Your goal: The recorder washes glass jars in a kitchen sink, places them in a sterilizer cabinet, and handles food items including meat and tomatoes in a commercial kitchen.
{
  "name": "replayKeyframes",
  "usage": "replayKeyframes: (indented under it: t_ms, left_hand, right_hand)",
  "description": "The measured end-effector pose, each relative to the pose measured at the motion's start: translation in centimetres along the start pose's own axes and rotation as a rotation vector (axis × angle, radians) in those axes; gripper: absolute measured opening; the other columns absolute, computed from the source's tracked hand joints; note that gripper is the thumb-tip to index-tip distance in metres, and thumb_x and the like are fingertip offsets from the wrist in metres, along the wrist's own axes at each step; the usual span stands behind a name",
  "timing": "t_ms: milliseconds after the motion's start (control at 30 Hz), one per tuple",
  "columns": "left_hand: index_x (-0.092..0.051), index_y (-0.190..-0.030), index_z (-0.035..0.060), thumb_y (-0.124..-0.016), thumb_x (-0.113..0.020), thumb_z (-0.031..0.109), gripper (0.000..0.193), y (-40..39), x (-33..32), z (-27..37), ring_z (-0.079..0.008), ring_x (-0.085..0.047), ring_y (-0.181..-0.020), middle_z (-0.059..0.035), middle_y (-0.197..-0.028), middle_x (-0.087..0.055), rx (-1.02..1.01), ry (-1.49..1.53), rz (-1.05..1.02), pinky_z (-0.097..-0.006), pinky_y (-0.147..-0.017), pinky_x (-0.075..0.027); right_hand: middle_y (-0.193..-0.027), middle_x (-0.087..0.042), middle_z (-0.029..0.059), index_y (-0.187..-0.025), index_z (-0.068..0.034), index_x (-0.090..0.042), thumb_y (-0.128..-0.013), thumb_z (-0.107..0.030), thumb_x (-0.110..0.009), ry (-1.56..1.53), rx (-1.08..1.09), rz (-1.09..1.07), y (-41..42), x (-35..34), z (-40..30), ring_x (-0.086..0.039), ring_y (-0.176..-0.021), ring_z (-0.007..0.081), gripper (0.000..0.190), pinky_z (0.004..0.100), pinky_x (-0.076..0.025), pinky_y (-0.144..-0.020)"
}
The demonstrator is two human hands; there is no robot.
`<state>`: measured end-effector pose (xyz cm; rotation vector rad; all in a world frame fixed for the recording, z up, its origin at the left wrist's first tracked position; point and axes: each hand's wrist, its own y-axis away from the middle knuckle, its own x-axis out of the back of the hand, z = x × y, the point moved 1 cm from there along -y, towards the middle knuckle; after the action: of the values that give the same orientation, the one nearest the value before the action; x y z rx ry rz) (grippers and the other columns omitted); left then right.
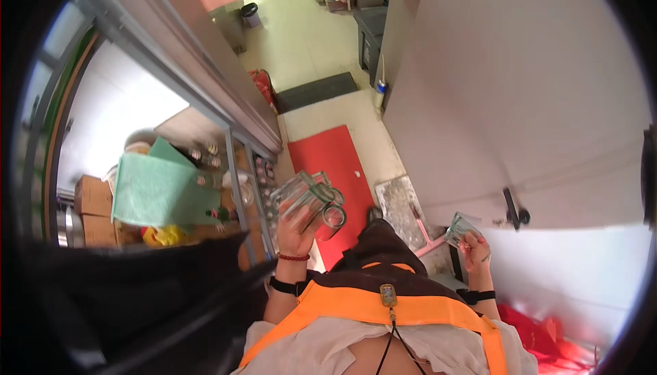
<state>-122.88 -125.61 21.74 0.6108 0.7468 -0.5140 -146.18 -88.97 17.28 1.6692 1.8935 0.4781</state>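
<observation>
My left hand (296,228), with a red bead bracelet at the wrist, holds several clear glass vessels (313,193) bunched together over a red mat (328,154). Two round rims of the glassware face to the right. Out to the right, my right hand (475,249) grips a small clear piece of glassware (460,228) with angular sides, just below the door handle. Its exact kind is hard to tell. The two hands are well apart, on either side of my body.
Left stands a metal-framed shelf (233,169) with a green cloth (159,190), glass bottles and cardboard boxes (95,195). A grey door (513,92) with a black handle (510,208) is at right. A pink-handled tool (421,226) stands near my feet. A dark mat (318,91) lies by the doorway.
</observation>
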Motion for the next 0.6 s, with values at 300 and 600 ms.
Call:
replayKeyframes:
  t_ms: [300, 600]
  left_hand:
    - [-0.05, -0.103, 0.009, -0.078, -0.06, 0.001, 0.029, -16.4, 0.2, 9.3, -0.0244, -0.057, -0.093, -0.008, -0.104, -0.055, -0.341, -0.122, 0.198, -0.0372, -0.07, -0.052]
    - [-0.049, -0.096, 0.0111, -0.074, -0.061, -0.003, 0.029, -31.3, -4.7, 16.5, -0.0239, -0.057, -0.089, -0.0078, -0.1, -0.054, -0.46, -0.1, 0.447, -0.0364, -0.063, -0.053]
  right_hand:
    - [-0.08, -0.058, 0.0042, -0.097, -0.001, -0.057, -0.08, -0.005, -0.06, 0.253, 0.118, -0.599, -25.0, -31.9, -9.7, -0.06, -0.076, 0.0138, 0.017, 0.0276, -0.054, -0.064]
    - [-0.089, -0.06, 0.0041, -0.102, -0.003, -0.058, -0.082, -0.007, -0.06, 0.33, 0.031, -1.217, -22.9, -77.9, -22.0, -0.059, -0.08, 0.0135, 0.021, 0.0272, -0.051, -0.068]
